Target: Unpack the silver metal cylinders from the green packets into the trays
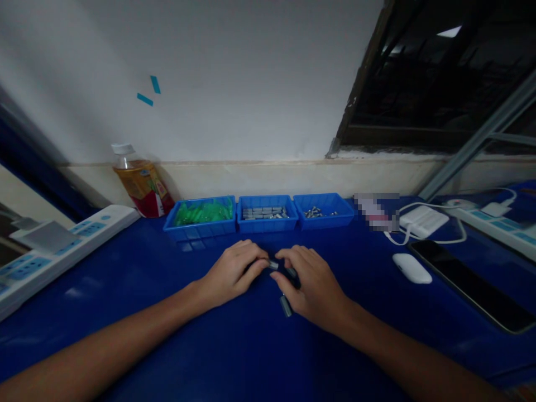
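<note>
A small grey metal cylinder point(273, 264), smooth and slim, sits above the glossy blue tabletop point(201, 363), pinched between the left hand's point(238, 271) thumb and forefinger. Just beside it, the right hand point(316, 282) curves with thumb and forefinger apart; a dark piece point(292, 273) shows inside that curve, though whether the fingers clasp it I cannot tell. A ribbed-looking grey cylinder point(285, 306) lies just below the right thumb. Beyond stand three blue plastic bins: crinkly translucent green plastic in the left bin point(201, 228), grey rods in the middle bin point(268, 225), small shiny metal bits in the right bin point(329, 222).
</note>
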`<state>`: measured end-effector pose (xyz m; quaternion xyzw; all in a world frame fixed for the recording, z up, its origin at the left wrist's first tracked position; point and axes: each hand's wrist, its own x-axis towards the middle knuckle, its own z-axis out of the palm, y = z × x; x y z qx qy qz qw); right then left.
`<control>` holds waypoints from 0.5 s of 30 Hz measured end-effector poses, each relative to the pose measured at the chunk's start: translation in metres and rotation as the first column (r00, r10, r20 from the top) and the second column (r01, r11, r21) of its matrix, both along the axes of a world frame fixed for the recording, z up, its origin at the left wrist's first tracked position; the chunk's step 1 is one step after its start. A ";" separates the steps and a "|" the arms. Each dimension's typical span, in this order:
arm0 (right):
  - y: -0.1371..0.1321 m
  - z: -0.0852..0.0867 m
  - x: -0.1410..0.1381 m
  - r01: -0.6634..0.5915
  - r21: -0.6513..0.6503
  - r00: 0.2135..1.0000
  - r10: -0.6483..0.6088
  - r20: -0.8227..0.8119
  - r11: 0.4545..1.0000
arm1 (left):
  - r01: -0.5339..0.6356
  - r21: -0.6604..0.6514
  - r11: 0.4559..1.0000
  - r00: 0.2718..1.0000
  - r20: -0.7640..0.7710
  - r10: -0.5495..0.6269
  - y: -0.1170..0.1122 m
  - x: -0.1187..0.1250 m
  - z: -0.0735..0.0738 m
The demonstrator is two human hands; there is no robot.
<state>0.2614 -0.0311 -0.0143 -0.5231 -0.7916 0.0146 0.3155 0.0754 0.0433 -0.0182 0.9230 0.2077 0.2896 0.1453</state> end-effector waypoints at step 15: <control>0.005 -0.003 0.002 -0.050 -0.084 0.995 0.043 -0.089 0.995 | 0.013 -0.031 0.999 1.000 -0.009 -0.013 -0.004 -0.001 0.000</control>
